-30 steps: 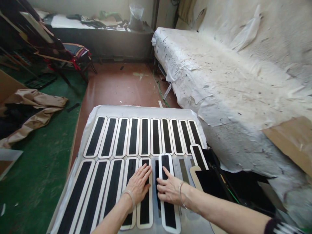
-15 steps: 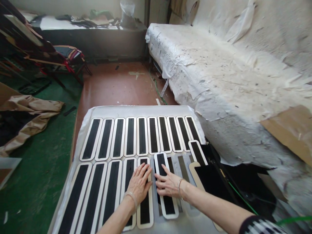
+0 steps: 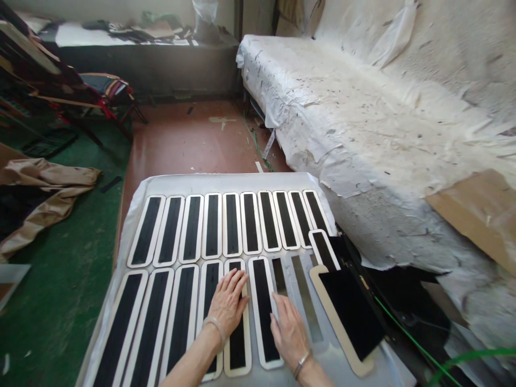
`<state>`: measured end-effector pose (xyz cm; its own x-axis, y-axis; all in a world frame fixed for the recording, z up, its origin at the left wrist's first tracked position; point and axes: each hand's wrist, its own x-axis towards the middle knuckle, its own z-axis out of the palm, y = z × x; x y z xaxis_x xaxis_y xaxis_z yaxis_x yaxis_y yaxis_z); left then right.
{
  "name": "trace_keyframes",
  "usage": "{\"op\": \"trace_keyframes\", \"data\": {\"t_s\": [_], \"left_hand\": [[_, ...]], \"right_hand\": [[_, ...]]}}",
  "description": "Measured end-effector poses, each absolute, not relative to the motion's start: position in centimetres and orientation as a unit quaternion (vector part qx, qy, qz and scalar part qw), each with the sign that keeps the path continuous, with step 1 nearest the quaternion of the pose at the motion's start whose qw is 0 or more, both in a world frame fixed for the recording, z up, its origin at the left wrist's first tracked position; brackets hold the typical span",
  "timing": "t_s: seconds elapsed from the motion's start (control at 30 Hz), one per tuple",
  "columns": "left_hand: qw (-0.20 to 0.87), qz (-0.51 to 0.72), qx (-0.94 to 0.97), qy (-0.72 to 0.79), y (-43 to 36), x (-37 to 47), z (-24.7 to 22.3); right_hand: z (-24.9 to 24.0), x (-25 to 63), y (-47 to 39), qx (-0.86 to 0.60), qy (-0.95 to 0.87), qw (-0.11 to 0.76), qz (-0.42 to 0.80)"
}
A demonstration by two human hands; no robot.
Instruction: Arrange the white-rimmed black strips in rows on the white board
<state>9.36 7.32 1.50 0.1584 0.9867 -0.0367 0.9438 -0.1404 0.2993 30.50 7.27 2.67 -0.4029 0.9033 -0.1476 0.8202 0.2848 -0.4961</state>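
Note:
Flat rounded panels with pale borders and black centres lie in two rows on a covered table. My left hand lies flat, fingers stretched, on a panel in the near row. Just right of it rests another panel, set slightly apart. At that panel's right edge is my right hand, its fingers and thumb stretched out and the tips at or very near the border; exact contact is hard to tell. Bare dark strips show on the table beyond it.
A tan-edged board with a black piece lies at the table's right, beside a loose panel. A green cord runs past there. A white-draped bench flanks the right side. A chair stands far left.
The panel by my right hand has come down, straightened and shifted left beside its neighbour. My right hand has moved from its top to its right edge. My left hand stays on its panel.

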Motion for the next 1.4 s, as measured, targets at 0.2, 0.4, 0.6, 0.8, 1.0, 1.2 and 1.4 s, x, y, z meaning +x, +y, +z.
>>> {"op": "trace_keyframes", "data": {"t_s": [0.2, 0.4, 0.6, 0.8, 1.0, 1.2, 1.4], "left_hand": [[0.124, 0.075, 0.747, 0.649, 7.2, 9.6, 1.4], [0.112, 0.068, 0.756, 0.642, 7.3, 9.6, 1.5], [0.060, 0.044, 0.784, 0.617, 7.2, 9.6, 1.1], [0.002, 0.060, 0.821, 0.568, 6.8, 10.6, 0.2], [-0.029, 0.107, 0.844, 0.525, 6.8, 11.4, -0.8], [-0.037, 0.105, 0.842, 0.527, 6.8, 11.4, -0.7], [-0.040, 0.095, 0.847, 0.521, 7.0, 11.4, -0.5]], "right_hand": [[1.7, 29.0, 4.6, -0.692, -0.574, 0.187, 0.396], [2.9, 29.0, 6.9, -0.671, -0.504, 0.187, 0.511], [3.2, 29.2, 7.5, -0.676, -0.536, 0.146, 0.483], [3.5, 28.5, 8.4, -0.682, -0.594, 0.067, 0.422], [4.8, 28.0, 10.2, -0.621, -0.697, -0.070, 0.352], [5.1, 36.6, 10.3, -0.733, -0.633, 0.076, 0.236], [1.0, 45.9, 7.8, -0.743, -0.659, -0.062, 0.096]]}}
